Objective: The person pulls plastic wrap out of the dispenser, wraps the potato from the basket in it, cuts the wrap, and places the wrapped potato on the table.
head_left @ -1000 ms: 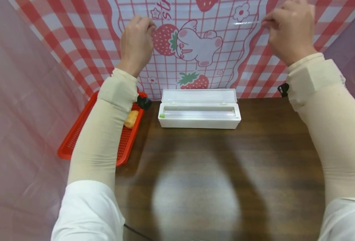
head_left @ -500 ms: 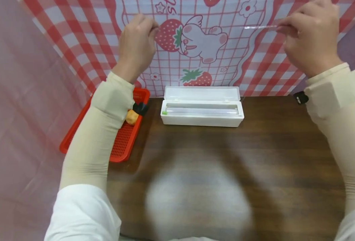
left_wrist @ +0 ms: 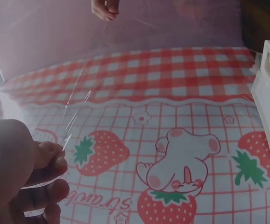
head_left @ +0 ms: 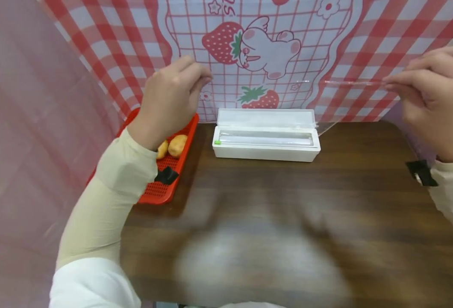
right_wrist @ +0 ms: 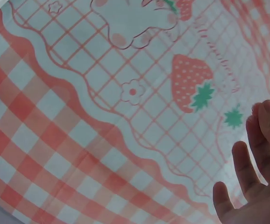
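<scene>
A sheet of clear cling film (head_left: 353,82) spans between my two hands, showing mostly as a thin shiny edge. My left hand (head_left: 170,96) pinches one end between thumb and forefinger; in the left wrist view the film (left_wrist: 69,116) glints at those fingertips. The other end is pinched by my right hand (head_left: 439,92), its remaining fingers spread in the right wrist view. Below and between the hands, a white cling film dispenser (head_left: 265,152) stands with its lid (head_left: 266,117) up, a roll (head_left: 265,137) inside and a small green slider (head_left: 217,142) at its left.
A red basket (head_left: 155,199) stands on the left, partly behind my left arm, with yellowish potatoes (head_left: 177,146) in it. Behind the brown wooden table (head_left: 249,192) hangs a red checked strawberry cloth (head_left: 249,90). A pink sheet (head_left: 26,149) closes off the left side.
Both hands have come lower, and my right hand has moved further right, widening the gap between them. The film's shiny edge has come down with them. The potatoes show more.
</scene>
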